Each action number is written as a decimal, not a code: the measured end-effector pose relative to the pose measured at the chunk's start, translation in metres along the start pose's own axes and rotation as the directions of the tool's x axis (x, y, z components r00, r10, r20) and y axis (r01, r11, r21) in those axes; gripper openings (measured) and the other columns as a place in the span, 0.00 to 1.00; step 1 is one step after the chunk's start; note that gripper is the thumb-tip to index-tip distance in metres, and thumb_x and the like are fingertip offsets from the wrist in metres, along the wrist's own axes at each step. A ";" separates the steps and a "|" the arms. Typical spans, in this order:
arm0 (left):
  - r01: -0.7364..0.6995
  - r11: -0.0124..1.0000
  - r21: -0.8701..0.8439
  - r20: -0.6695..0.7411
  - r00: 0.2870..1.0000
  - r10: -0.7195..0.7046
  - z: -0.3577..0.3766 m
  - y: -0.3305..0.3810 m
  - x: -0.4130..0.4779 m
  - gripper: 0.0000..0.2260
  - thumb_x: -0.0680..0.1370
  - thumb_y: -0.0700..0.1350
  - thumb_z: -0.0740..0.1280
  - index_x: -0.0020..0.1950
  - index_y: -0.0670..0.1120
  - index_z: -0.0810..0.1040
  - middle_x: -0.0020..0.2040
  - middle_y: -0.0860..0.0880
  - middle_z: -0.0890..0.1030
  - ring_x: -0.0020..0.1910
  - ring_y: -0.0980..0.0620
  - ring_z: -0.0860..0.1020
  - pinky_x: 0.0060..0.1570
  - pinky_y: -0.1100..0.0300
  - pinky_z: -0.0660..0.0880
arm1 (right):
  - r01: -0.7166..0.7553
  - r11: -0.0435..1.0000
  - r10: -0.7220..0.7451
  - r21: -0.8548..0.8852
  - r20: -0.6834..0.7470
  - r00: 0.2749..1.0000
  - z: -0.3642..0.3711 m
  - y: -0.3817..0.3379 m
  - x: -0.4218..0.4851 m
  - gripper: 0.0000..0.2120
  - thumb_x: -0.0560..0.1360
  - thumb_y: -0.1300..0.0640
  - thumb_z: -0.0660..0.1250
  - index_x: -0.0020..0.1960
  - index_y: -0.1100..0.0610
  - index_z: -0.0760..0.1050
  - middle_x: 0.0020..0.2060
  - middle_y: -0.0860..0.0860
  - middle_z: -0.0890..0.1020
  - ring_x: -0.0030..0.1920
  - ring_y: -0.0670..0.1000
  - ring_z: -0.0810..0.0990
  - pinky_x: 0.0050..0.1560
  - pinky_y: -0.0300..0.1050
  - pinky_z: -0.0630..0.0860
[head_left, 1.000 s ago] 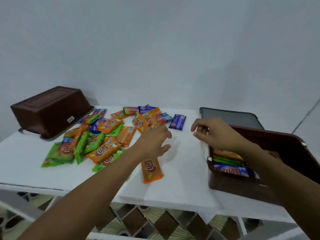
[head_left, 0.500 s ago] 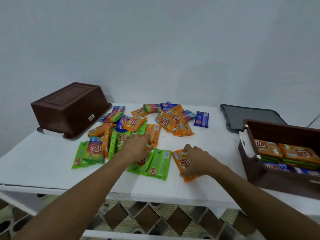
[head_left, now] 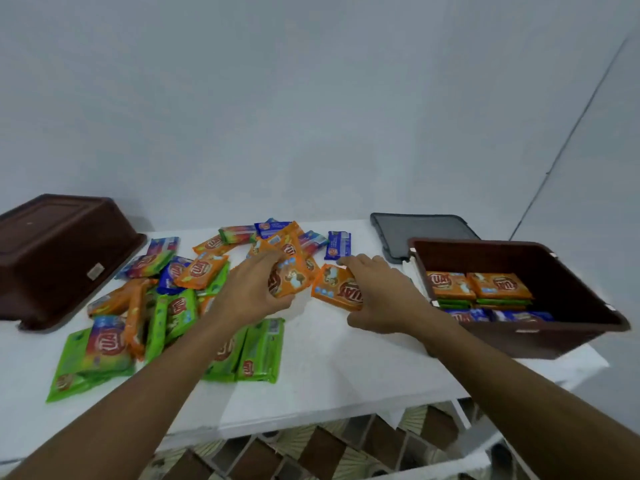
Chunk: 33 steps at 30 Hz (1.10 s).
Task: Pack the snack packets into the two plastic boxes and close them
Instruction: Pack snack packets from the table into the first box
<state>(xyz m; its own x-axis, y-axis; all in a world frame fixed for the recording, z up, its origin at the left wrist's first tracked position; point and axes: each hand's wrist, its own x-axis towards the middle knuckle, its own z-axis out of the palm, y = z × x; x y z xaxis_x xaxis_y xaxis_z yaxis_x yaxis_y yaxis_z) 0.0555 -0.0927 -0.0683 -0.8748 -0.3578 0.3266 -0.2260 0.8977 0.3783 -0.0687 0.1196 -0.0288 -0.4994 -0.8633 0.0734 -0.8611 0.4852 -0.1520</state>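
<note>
Your left hand (head_left: 251,296) grips an orange packet (head_left: 289,277) above the pile (head_left: 166,296) on the table (head_left: 346,362); your right hand (head_left: 379,296) pinches another orange packet (head_left: 334,287) beside it. The open box (head_left: 554,292), partly filled, sits right; the upturned box (head_left: 59,251) left

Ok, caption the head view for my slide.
Each hand holds an orange snack packet: left hand, right hand, beside the open, part-filled brown box; the second box lies upside down.

Left hand (head_left: 249,292) grips one orange packet (head_left: 289,277), right hand (head_left: 379,296) grips another (head_left: 337,291), both above the table (head_left: 329,368) between loose packets (head_left: 166,306) and open box (head_left: 568,292).
</note>
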 end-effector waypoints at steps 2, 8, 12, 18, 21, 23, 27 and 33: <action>-0.057 0.997 -0.042 -0.028 0.998 0.056 0.000 0.029 0.022 0.34 0.66 0.57 0.77 0.69 0.48 0.72 0.65 0.49 0.76 0.62 0.48 0.75 0.60 0.52 0.73 | -0.043 0.994 0.049 0.099 -0.058 0.997 -0.027 0.028 -0.012 0.41 0.66 0.47 0.72 0.74 0.46 0.57 0.65 0.45 0.68 0.63 0.50 0.68 0.59 0.52 0.73; -0.229 0.956 -0.185 -0.018 0.973 0.230 0.003 0.133 0.079 0.29 0.68 0.51 0.77 0.67 0.48 0.74 0.57 0.52 0.77 0.53 0.54 0.76 0.48 0.70 0.67 | -0.125 0.924 0.165 0.362 -0.082 0.983 -0.078 0.135 -0.047 0.38 0.64 0.53 0.76 0.71 0.46 0.64 0.60 0.45 0.73 0.60 0.46 0.73 0.57 0.42 0.74; -0.347 0.920 -0.181 0.133 0.918 0.373 0.029 0.202 0.109 0.31 0.69 0.53 0.75 0.70 0.49 0.71 0.60 0.51 0.77 0.56 0.53 0.76 0.54 0.60 0.74 | -0.188 0.961 0.185 0.205 0.036 0.982 -0.080 0.212 -0.068 0.37 0.66 0.57 0.77 0.71 0.50 0.64 0.58 0.46 0.73 0.55 0.46 0.75 0.47 0.30 0.69; -0.396 0.918 -0.013 0.345 0.860 0.376 0.093 0.257 0.135 0.23 0.71 0.54 0.72 0.63 0.50 0.72 0.58 0.51 0.78 0.53 0.51 0.75 0.51 0.51 0.76 | -0.163 0.984 0.172 -0.072 0.147 0.974 -0.053 0.279 -0.070 0.29 0.70 0.52 0.74 0.66 0.49 0.66 0.63 0.49 0.71 0.60 0.51 0.69 0.59 0.44 0.70; -0.434 0.896 0.093 0.463 0.816 0.347 0.120 0.270 0.144 0.20 0.73 0.54 0.71 0.61 0.49 0.73 0.57 0.49 0.78 0.54 0.49 0.75 0.52 0.48 0.76 | -0.098 0.984 0.121 -0.148 0.156 0.980 -0.040 0.297 -0.070 0.26 0.71 0.58 0.71 0.67 0.51 0.68 0.67 0.50 0.68 0.62 0.52 0.68 0.61 0.47 0.70; -0.465 0.874 0.140 0.516 0.788 0.337 0.134 0.271 0.147 0.19 0.74 0.53 0.70 0.62 0.47 0.74 0.58 0.48 0.76 0.55 0.48 0.75 0.52 0.48 0.76 | -0.073 0.974 0.099 -0.216 0.116 0.988 -0.032 0.304 -0.071 0.27 0.71 0.60 0.70 0.68 0.51 0.69 0.66 0.50 0.66 0.64 0.53 0.66 0.60 0.50 0.71; -0.517 0.818 0.251 0.535 0.779 0.328 0.145 0.271 0.150 0.20 0.74 0.50 0.70 0.65 0.47 0.74 0.60 0.48 0.72 0.56 0.48 0.73 0.48 0.51 0.76 | -0.076 0.970 0.095 -0.232 0.073 0.993 -0.026 0.312 -0.072 0.28 0.71 0.50 0.70 0.69 0.46 0.65 0.61 0.49 0.68 0.60 0.51 0.68 0.53 0.48 0.73; -0.529 0.741 0.413 0.532 0.801 0.275 0.152 0.275 0.151 0.34 0.69 0.52 0.76 0.70 0.48 0.65 0.64 0.47 0.70 0.60 0.47 0.72 0.45 0.54 0.71 | -0.035 0.933 0.065 -0.357 0.074 0.995 -0.025 0.311 -0.057 0.27 0.70 0.50 0.72 0.65 0.50 0.64 0.58 0.52 0.73 0.57 0.54 0.74 0.44 0.48 0.73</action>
<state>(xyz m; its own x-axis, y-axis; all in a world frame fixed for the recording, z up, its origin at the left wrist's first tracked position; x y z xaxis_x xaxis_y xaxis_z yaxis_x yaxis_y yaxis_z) -0.2043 0.1391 -0.0468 -0.9906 0.0974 -0.0956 0.1186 0.9609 -0.2501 -0.3106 0.3232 -0.0554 -0.5460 -0.8377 -0.0101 -0.8206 0.5323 0.2079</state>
